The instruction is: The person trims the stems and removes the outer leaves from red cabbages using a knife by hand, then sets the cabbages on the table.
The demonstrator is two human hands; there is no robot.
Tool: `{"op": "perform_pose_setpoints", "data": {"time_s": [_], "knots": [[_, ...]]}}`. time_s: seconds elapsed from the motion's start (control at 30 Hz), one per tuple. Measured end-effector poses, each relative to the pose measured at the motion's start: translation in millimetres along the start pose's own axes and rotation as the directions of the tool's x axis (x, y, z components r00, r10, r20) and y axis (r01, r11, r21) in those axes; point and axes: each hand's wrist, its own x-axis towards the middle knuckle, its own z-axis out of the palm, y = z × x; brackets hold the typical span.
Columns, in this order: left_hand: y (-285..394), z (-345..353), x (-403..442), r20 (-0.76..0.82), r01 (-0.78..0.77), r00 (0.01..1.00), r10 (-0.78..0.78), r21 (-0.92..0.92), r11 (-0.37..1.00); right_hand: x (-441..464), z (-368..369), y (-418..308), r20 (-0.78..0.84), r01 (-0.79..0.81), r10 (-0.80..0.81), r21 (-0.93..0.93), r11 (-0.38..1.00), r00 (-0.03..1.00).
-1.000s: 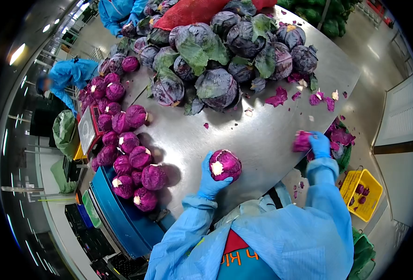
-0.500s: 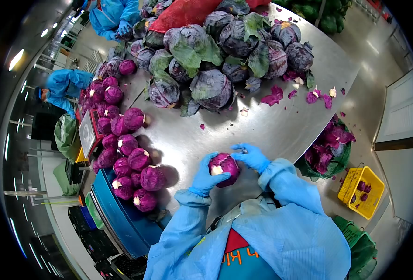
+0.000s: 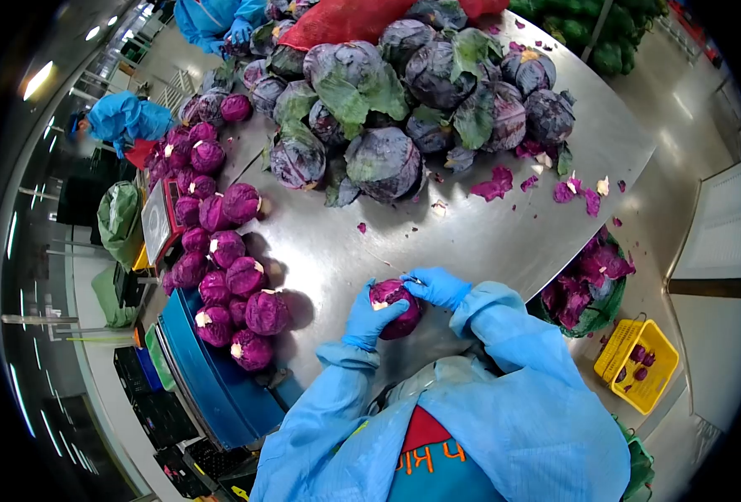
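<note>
A peeled purple cabbage [image 3: 400, 320] rests in my left hand [image 3: 366, 316], whose gloved fingers and thumb wrap round its left side above the metal table. My right hand [image 3: 437, 287], also in a blue glove, is at the cabbage's upper right edge. Its fingers are pinched round a small dark item, perhaps a short blade, too small to make out. Several peeled cabbages [image 3: 268, 313] lie to the left. Beyond my hands sits a pile of unpeeled cabbages [image 3: 383, 163] with green outer leaves.
Leaf scraps [image 3: 494, 183] lie on the metal table [image 3: 337, 243]. A scale [image 3: 160, 219] and a blue bin [image 3: 212, 376] are at left. A bag of trimmed leaves [image 3: 584, 289] and a yellow basket [image 3: 638, 364] stand at right. Co-workers [image 3: 128, 121] are at upper left.
My right hand came from the leaf bag at the right, where it held a purple leaf, to the cabbage, and its fingers closed. My left hand keeps hold of the cabbage.
</note>
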Motion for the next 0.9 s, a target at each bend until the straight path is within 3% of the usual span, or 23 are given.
{"op": "perform_pose_setpoints", "data": {"time_s": [0.1, 0.2, 0.33, 0.4, 0.5, 0.53, 0.63, 0.77, 0.83, 0.87, 0.9], "knots": [[-6.1, -6.1, 4.6, 0.058, -0.012, 0.998, 0.009, 0.042, 0.999, -4.1, -1.9, -11.7, 0.027, 0.009, -0.006, -0.117, 0.993, 1.000], [5.0, -5.3, -1.6, 0.101, 0.017, 0.995, -0.010, -0.070, 0.997, -4.9, -0.3, -8.6, 0.050, 0.003, 0.008, -0.219, 0.976, 0.999], [14.6, -7.6, -5.6, 0.151, -0.004, 0.988, 0.013, -0.061, 0.998, -5.0, -4.4, -13.4, 0.091, 0.008, 0.016, -0.259, 0.966, 0.996], [4.1, -14.2, -3.0, 0.148, 0.028, 0.989, -0.018, -0.062, 0.998, -8.5, -10.9, -5.5, -0.001, -0.040, 0.041, -0.221, 0.974, 0.999], [-15.6, -25.8, -10.5, 0.084, -0.015, 0.996, 0.037, -0.258, 0.966, -24.6, -22.1, 32.4, -0.063, -0.134, 0.128, -0.114, 0.984, 0.990], [-22.7, -30.0, -10.2, 0.092, -0.072, 0.991, 0.095, -0.227, 0.971, -30.8, -28.2, 41.8, -0.070, -0.169, 0.164, -0.073, 0.983, 0.984], [-37.8, -29.2, -22.4, 0.036, -0.084, 0.994, 0.099, -0.291, 0.953, -52.4, -31.6, 41.8, -0.240, -0.239, 0.208, -0.107, 0.965, 0.948], [-42.0, -31.8, -23.9, 0.045, -0.114, 0.990, 0.136, -0.328, 0.938, -99.7, -75.6, 28.6, -0.544, -0.508, 0.339, -0.194, 0.839, 0.768], [-36.7, -30.1, -24.2, 0.060, -0.113, 0.988, 0.140, -0.333, 0.936, -135.3, -102.9, 32.1, -0.681, -0.485, 0.234, -0.200, 0.851, 0.693], [-35.6, -28.7, -15.3, 0.031, -0.150, 0.986, 0.165, -0.283, 0.947, -150.8, -113.6, 29.3, -0.746, -0.581, 0.277, -0.175, 0.795, 0.605], [-39.9, -28.5, -14.1, 0.000, -0.168, 0.985, 0.173, -0.235, 0.957, -166.5, -122.7, 49.0, -0.833, -0.629, 0.149, -0.272, 0.728, 0.533]]}}
